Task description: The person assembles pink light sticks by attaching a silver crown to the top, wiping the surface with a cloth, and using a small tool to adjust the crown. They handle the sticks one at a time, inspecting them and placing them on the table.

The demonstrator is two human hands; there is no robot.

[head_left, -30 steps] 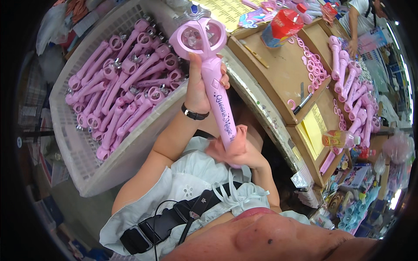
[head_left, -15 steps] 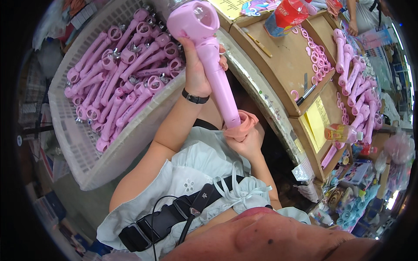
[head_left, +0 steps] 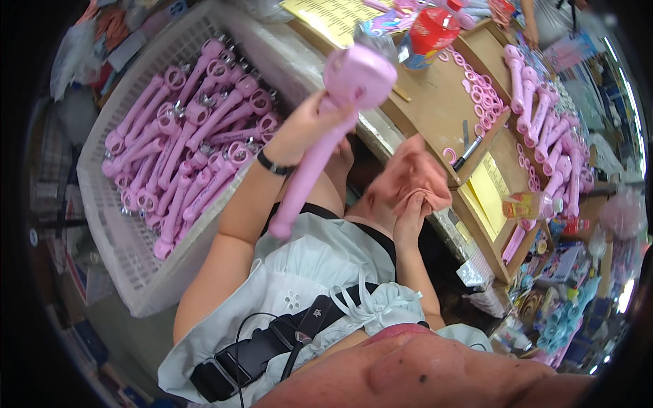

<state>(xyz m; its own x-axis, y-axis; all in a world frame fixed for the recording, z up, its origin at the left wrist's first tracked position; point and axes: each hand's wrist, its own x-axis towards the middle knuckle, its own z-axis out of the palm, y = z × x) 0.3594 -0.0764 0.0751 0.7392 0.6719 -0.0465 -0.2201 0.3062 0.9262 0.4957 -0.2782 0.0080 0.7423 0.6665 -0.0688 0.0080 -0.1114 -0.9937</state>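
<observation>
While L hand is clamped round the neck of a pink wand, just below its head, R hand pinches an orange-pink cloth, fingers tog. on it. Wand's tilted over the lap, btwn white basket & table, apart from cloth. More wands fill basket; pink rings & marker lie in cardboard tray.

Pink wand blurred, co-worker's arm cropped, yellow sheet's print too small
</observation>
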